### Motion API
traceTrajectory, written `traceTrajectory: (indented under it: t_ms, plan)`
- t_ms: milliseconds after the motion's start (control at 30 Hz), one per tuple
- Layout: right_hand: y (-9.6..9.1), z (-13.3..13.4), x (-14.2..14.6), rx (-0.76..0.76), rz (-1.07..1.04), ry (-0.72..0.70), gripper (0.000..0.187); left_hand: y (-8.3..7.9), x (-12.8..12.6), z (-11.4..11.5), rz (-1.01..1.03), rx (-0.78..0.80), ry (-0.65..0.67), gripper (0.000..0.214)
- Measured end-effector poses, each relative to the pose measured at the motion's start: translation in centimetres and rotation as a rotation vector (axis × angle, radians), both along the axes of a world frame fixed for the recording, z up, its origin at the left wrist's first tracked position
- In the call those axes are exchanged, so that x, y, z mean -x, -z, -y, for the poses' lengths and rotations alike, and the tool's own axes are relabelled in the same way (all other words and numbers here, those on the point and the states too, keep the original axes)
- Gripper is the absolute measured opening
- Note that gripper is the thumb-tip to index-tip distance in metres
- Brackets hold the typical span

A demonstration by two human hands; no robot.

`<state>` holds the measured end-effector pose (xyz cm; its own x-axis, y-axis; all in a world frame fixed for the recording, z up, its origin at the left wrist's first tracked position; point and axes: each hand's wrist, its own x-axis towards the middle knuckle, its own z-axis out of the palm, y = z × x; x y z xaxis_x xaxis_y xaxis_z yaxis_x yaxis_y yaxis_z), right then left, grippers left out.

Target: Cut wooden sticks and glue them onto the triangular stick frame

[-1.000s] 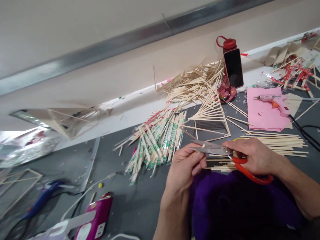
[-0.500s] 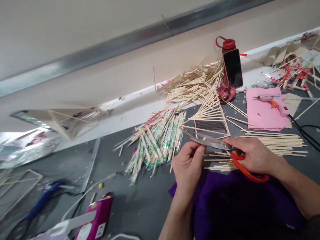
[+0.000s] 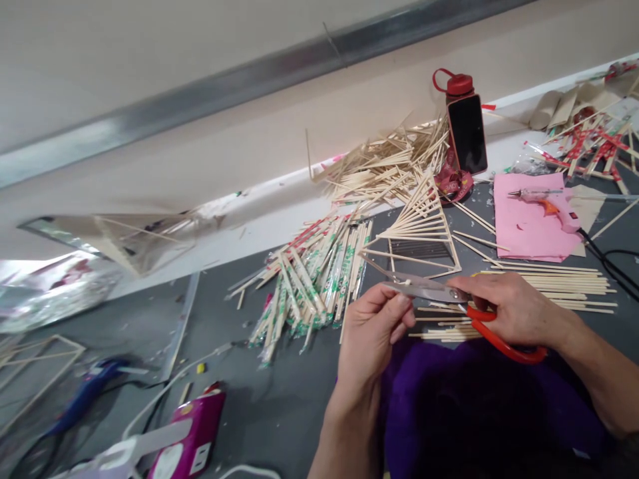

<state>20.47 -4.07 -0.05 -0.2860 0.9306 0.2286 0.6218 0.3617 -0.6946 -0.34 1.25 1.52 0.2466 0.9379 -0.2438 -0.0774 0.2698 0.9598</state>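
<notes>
My right hand (image 3: 514, 307) grips red-handled scissors (image 3: 492, 332), whose steel blades (image 3: 419, 287) point left. My left hand (image 3: 372, 329) is pinched at the blades, fingers closed on a small pale piece that I cannot make out. Both hands hover over a purple cloth (image 3: 474, 406) on my lap at the grey table's (image 3: 219, 319) near edge. Straight bare wooden sticks (image 3: 554, 283) lie in a row just behind my right hand. A fan-shaped stick frame (image 3: 422, 229) rests beyond the blades.
Wrapped chopsticks (image 3: 309, 276) are piled centre-left, loose sticks (image 3: 384, 166) behind them. A phone (image 3: 466, 133) leans on a red-capped bottle (image 3: 456, 85). A glue gun (image 3: 549, 203) lies on pink paper (image 3: 529, 223). At left are a blue glue gun (image 3: 82, 399), a magenta power strip (image 3: 190, 439) and stick frames (image 3: 34, 362).
The hands shifted slightly; the scissors' blades opened wider half a second ago and have come nearly together again at the left fingertips.
</notes>
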Motion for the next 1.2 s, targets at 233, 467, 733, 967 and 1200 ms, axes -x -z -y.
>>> traceTrajectory:
  t_ms: [233, 467, 733, 967, 1200]
  plan:
    - [0.3, 0.1, -0.4, -0.017, 0.008, -0.018, 0.043, -0.3, 0.4, -0.3, 0.073, 0.127, 0.066, 0.032]
    - [0.2, 0.0, -0.3, -0.001, 0.055, 0.022, 0.041, 0.3, 0.1, -0.3, -0.057, 0.016, 0.042, 0.030]
    - [0.4, 0.1, 0.3, 0.009, 0.068, 0.045, 0.039, 0.8, -0.2, 0.8, -0.407, -0.409, -0.182, 0.016]
    - [0.5, 0.1, 0.4, 0.048, 0.061, 0.028, 0.044, 1.0, -0.8, 1.3, -0.490, -0.457, -0.122, 0.014]
    - [0.3, 0.0, 0.2, 0.017, 0.019, 0.008, 0.046, 1.2, -0.6, 1.1, -0.206, -0.233, -0.085, 0.019]
